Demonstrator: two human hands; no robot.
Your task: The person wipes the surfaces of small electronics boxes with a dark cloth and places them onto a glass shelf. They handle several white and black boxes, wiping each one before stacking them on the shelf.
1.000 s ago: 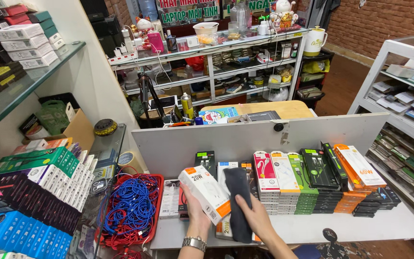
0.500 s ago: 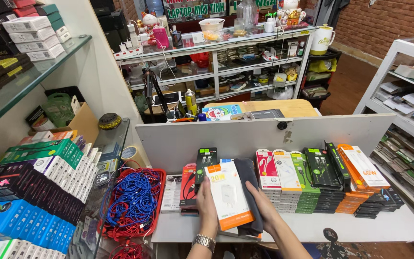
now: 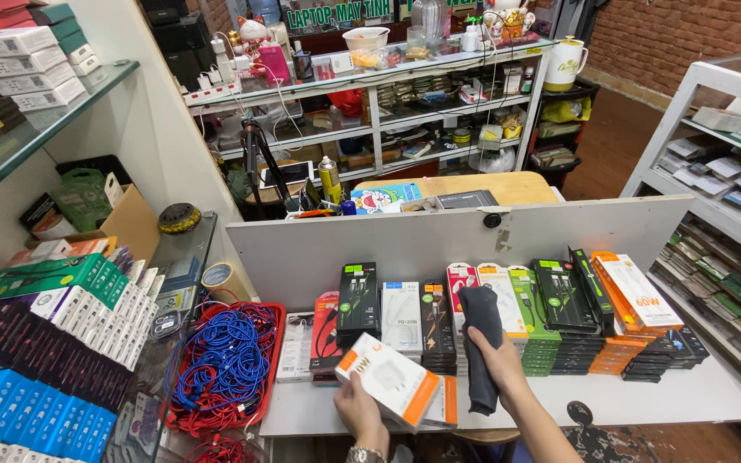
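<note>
1. Holding a white box with an orange end (image 3: pixel 388 380) in the left hand (image 3: pixel 360 413), fingers closed around its near side, thumb lying on top.
2. Tilting that box low and flat now, just above the front edge of the counter (image 3: pixel 645 403); half a second ago, standing it up higher in front of the rows.
3. Gripping a dark grey cloth (image 3: pixel 479 343) in the right hand (image 3: pixel 497 360), fingers wrapped tight around its middle.
4. Pressing the cloth up against the standing row of boxes (image 3: pixel 508 300), its top end touching the pink and white ones; a moment ago, hanging lower behind the white box.
5. Meaning, most likely: the lifted box being out of the row and the cloth being on the boxes left behind.
6. Sitting just left of the hands: a tall black box (image 3: pixel 358 304) and a red pack (image 3: pixel 326 330).
7. Lying further left: a red basket (image 3: pixel 278 310) full of blue cables (image 3: pixel 225 364).
8. Standing behind it all: a grey board (image 3: pixel 388 244).
</note>
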